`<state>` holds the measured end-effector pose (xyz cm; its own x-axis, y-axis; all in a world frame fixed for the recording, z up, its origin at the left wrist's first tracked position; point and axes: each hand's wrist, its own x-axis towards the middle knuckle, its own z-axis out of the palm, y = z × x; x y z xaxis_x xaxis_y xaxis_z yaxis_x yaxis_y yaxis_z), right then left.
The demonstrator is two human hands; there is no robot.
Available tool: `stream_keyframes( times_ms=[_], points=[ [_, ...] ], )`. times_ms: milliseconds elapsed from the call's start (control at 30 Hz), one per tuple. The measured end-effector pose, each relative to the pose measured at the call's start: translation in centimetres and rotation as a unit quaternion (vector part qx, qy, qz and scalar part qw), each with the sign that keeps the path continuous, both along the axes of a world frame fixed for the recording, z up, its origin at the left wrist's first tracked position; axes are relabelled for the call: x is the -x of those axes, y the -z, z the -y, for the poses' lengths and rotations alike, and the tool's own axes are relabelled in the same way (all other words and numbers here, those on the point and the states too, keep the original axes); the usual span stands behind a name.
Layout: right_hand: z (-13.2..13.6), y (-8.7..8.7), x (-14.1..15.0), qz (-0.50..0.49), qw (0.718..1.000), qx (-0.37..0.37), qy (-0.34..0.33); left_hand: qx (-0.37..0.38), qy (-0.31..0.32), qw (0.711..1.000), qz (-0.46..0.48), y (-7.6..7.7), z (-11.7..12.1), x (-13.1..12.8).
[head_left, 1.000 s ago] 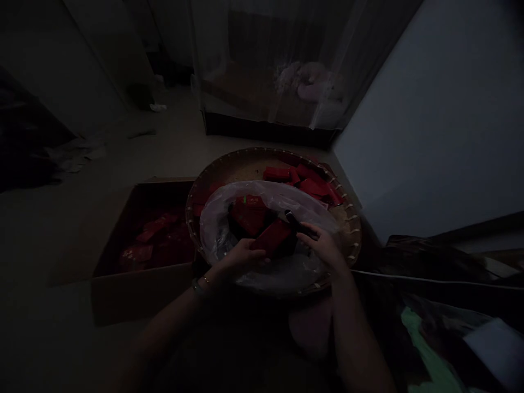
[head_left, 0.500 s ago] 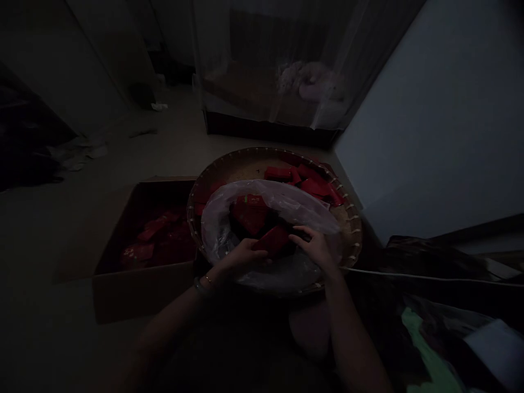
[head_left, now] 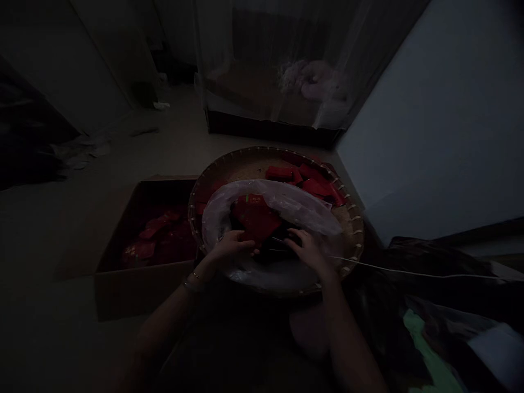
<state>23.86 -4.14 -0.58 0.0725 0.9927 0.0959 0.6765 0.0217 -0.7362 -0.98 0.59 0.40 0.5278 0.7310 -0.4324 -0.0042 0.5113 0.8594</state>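
In the dim light, a clear plastic bag (head_left: 266, 277) with its rim rolled outward sits in a round woven bamboo tray (head_left: 245, 173). Red packets (head_left: 256, 215) with small gold and green print lie in the bag's mouth. My left hand (head_left: 231, 246) reaches over the bag's left side, its fingers closed at the lower edge of a red packet. Across the bag, my right hand (head_left: 306, 250) has bent fingers drawn together over the dark inside. Two thin pale lines show by its fingertips; what it holds is too dark to make out.
More red packets (head_left: 313, 183) lie at the tray's back right. An open cardboard box (head_left: 143, 273) with red packets stands to the left. A thin white cord (head_left: 409, 269) runs from the tray to the right. Behind is a netted bed (head_left: 262, 98); a pale wall (head_left: 442, 120) rises at right.
The dark red packet held between my hands has dropped lower or merged with the others. My left hand has shifted left; my right hand has moved slightly lower and left.
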Motion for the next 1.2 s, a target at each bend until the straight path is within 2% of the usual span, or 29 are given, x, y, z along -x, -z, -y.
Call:
stream_keyframes(
  times_ms=[100,200,367,467,500,567,600,633,667,733,800,867,967,1067,1200],
  points=[
    [-0.4,-2.1,1.4,-0.048,0.996,-0.072,0.012,-0.013,0.065,0.997,-0.046,-0.3,0.4,-0.1],
    [-1.0,-3.5,2.9,-0.021,0.993,-0.118,0.001,-0.027,0.124,0.990,-0.065,-0.8,0.5,0.0],
    [-1.5,-3.5,4.8,-0.005,0.982,-0.188,0.017,-0.039,0.149,0.986,-0.069,-1.2,0.7,0.2],
    [-1.5,-3.5,4.9,-0.049,0.984,-0.166,0.027,-0.026,0.135,0.989,-0.048,-0.9,0.7,0.5],
    [-1.5,-3.5,4.8,-0.085,0.985,-0.146,0.032,-0.024,0.121,0.992,-0.035,-0.7,0.5,0.7],
    [-1.5,-3.4,4.4,-0.180,0.978,-0.095,0.034,-0.031,0.055,0.998,0.008,-0.4,-0.1,1.4],
    [-1.5,-3.3,4.2,-0.224,0.972,-0.069,0.033,-0.043,-0.012,0.998,0.042,-0.3,-0.4,1.9],
    [-1.6,-3.1,4.0,-0.252,0.966,-0.045,0.030,-0.061,-0.105,0.989,0.090,-0.3,-0.9,2.4],
    [-1.8,-2.9,3.9,-0.256,0.966,-0.024,0.025,-0.082,-0.193,0.967,0.145,-0.3,-1.3,2.9],
    [-2.3,-2.3,3.9,-0.187,0.982,-0.002,0.007,-0.099,-0.265,0.928,0.241,-0.3,-2.0,3.6],
    [-3.2,-1.6,4.5,-0.056,0.998,0.003,-0.019,-0.100,-0.268,0.924,0.254,-0.3,-2.6,3.7],
    [-4.3,-0.9,5.5,0.070,0.996,0.012,-0.044,-0.080,-0.250,0.939,0.222,-0.1,-2.8,3.2],
    [-6.1,-0.1,7.3,0.191,0.979,0.065,-0.041,-0.064,-0.225,0.963,0.135,0.5,-2.8,2.0],
    [-7.2,0.4,8.1,0.214,0.972,0.087,-0.036,-0.076,-0.213,0.969,0.098,1.0,-2.8,1.4],
    [-7.3,0.7,7.2,0.183,0.980,0.068,-0.042,-0.123,-0.203,0.970,0.052,1.6,-2.6,1.1]
  ],
)
